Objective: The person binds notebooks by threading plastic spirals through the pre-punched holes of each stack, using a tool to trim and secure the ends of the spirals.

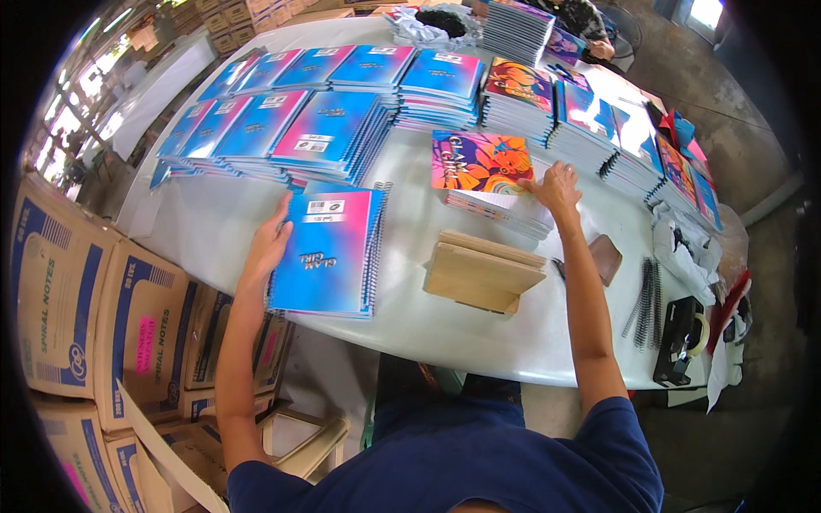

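Note:
A small stack of blue and pink spiral notebooks [329, 252] lies at the table's near left edge. My left hand [272, 239] is closed on its left side, the thumb at the top notebook's edge and the other fingers partly hidden. Right of it, a purple and orange notebook cover [479, 161] lies over a stack of unbound sheets [500, 214]. My right hand [554, 190] is open at the right end of that stack, thumb touching the cover's lower corner and fingers spread. In front of these sheets stands a brown board block [483, 272].
Rows of stacked notebooks [333, 128] line the far left, with more stacks [586, 124] at far right. Black spiral coils [648, 303] and a tape dispenser [680, 342] lie near right. Cartons [145, 333] stand left of the table. Another person's hand [601, 50] shows at the back.

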`<state>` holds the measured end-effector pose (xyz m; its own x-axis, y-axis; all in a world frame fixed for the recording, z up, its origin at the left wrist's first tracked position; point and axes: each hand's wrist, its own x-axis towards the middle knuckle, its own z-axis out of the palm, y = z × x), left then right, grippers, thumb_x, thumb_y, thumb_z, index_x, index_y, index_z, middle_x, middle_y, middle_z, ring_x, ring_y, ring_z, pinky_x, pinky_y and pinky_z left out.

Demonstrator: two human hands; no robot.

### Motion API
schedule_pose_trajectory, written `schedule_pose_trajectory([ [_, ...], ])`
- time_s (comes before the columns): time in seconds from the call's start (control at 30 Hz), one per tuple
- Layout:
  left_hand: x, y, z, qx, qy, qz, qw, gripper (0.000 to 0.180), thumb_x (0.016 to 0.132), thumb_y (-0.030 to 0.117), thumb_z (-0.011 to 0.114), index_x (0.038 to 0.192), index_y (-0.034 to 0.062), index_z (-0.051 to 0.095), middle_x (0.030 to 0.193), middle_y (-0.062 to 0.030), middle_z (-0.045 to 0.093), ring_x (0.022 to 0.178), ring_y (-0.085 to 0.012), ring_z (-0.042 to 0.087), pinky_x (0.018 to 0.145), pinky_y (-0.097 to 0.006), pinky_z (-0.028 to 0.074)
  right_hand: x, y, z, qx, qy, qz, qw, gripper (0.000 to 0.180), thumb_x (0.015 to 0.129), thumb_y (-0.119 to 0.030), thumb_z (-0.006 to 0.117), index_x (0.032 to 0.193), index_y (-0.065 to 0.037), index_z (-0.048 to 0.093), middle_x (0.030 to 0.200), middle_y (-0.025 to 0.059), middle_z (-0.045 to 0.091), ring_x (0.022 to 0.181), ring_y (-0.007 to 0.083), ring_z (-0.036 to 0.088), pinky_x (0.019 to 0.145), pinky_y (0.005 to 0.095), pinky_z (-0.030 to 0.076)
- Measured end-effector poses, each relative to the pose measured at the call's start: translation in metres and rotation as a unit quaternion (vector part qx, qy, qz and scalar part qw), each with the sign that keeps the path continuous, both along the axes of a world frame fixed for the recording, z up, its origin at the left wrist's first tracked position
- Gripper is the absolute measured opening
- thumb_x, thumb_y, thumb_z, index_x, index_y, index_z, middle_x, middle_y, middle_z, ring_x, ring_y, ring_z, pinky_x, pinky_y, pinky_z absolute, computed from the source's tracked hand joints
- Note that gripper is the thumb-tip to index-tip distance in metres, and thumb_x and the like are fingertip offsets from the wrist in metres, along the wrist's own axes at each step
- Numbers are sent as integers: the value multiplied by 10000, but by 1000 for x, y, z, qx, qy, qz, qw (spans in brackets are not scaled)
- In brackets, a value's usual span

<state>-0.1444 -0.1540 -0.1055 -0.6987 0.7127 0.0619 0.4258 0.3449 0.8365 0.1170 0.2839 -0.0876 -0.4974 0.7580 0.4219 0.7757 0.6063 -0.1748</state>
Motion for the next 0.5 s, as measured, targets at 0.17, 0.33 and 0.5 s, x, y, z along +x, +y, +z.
schedule_pose_trajectory([
  [0.17,34,23,17,-120,304,95,940,564,922,109,566,1453,230,416,1546,-133,303,1430,-426,205,1111,-623,176,19,50,-26,-154,68,13,986,589,674,-377,838,928,106,615,979,279,657,962,398,622,774,455,521],
  [0.33,80,69,62,-113,450,33,885,568,907,128,594,1440,245,436,1542,-87,321,1433,-432,184,1106,-631,184,41,66,-17,-287,179,29,941,604,653,-351,856,966,114,629,874,199,676,757,282,653,676,380,511],
  [0.5,107,128,75,-34,388,-58,919,590,902,125,598,1448,258,419,1536,-91,331,1424,-443,194,1103,-628,187,43,47,-17,-358,210,8,910,554,613,-319,890,895,81,630,812,155,646,724,232,632,637,360,498],
])
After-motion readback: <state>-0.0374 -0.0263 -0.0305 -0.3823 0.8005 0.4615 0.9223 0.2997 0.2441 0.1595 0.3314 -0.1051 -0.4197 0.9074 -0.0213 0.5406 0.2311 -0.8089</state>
